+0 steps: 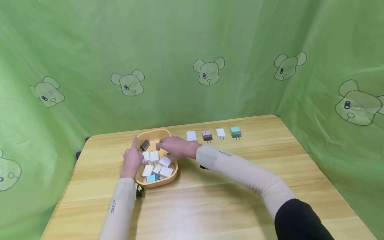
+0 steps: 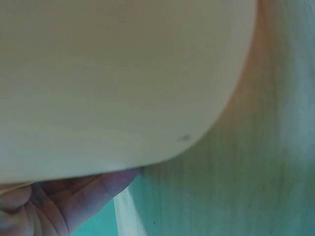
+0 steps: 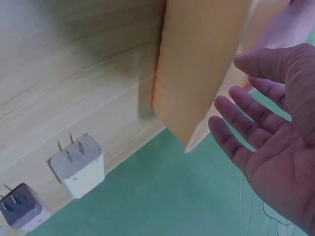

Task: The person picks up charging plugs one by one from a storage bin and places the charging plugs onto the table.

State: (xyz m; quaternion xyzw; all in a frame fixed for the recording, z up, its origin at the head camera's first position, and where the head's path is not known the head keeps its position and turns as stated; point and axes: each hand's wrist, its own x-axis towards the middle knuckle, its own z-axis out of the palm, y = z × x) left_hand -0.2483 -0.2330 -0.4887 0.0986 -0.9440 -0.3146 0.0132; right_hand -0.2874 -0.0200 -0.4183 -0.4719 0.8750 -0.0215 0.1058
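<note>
An orange basket [image 1: 173,178] on the table has several white charger plugs [image 1: 154,156], a black charger [image 1: 145,145] and a light-blue item [image 1: 152,178] in it. At its left rim, my left hand [image 1: 132,160] grips the basket, index finger extended along the edge. The basket's wall [image 2: 123,98] fills most of the left wrist view and covers part of that hand. Over the basket's right rim reaches my right hand [image 1: 177,146]. The right wrist view shows its fingers [image 3: 231,140] loosely spread beside the rim, with nothing between them.
Along the table's back edge lie a white charger [image 1: 191,136], a pink-and-brown one [image 1: 207,135], another white one [image 1: 221,133] and a teal one [image 1: 235,131], right of the basket. A black-and-yellow object [image 1: 139,190] sits by the left forearm. Green curtains [image 1: 168,100] surround the table.
</note>
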